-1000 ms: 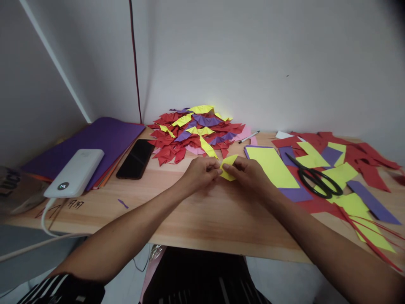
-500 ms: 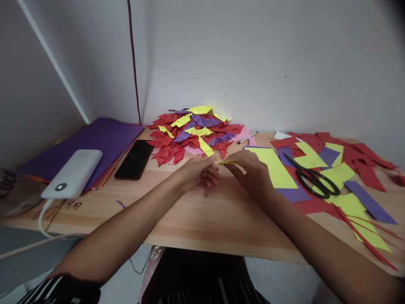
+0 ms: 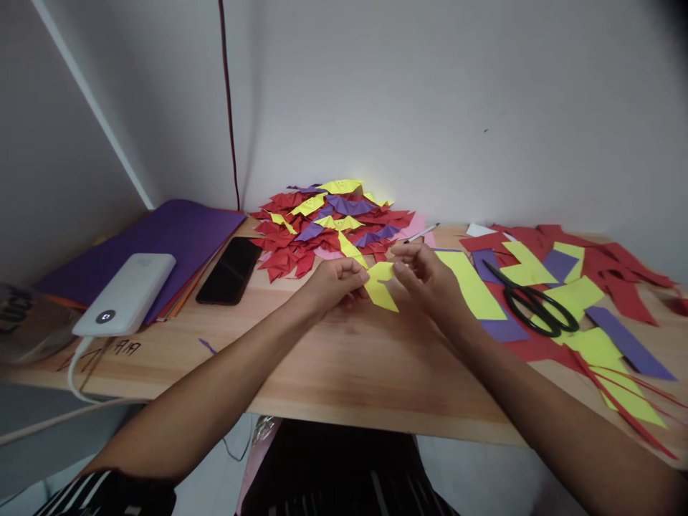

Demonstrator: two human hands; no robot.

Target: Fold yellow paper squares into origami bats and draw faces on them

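Note:
A small creased yellow paper piece (image 3: 383, 292) is tilted above the wooden table. My left hand (image 3: 336, 284) pinches its left end, with the fingers curled underneath. My right hand (image 3: 433, 278) is at the paper's upper right corner, its thumb tip by the edge and the index finger raised apart from the thumb. Behind the hands lies a heap of folded paper shapes (image 3: 322, 233) in red, yellow and purple, some with small drawn faces. A yellow strip (image 3: 351, 249) hangs from the heap's front, close to my left fingers.
Black-handled scissors (image 3: 529, 304) rest on scattered paper cuttings (image 3: 580, 294) at right, beside stacked yellow sheets (image 3: 476, 283). A pen (image 3: 424, 233) lies behind. At left are a phone (image 3: 228, 271), a cabled white power bank (image 3: 126, 294) and purple sheets (image 3: 177, 222).
The yellow paper has turned from edge-on to showing its face. My right hand has shifted slightly right and its fingers have parted; my left hand keeps its hold.

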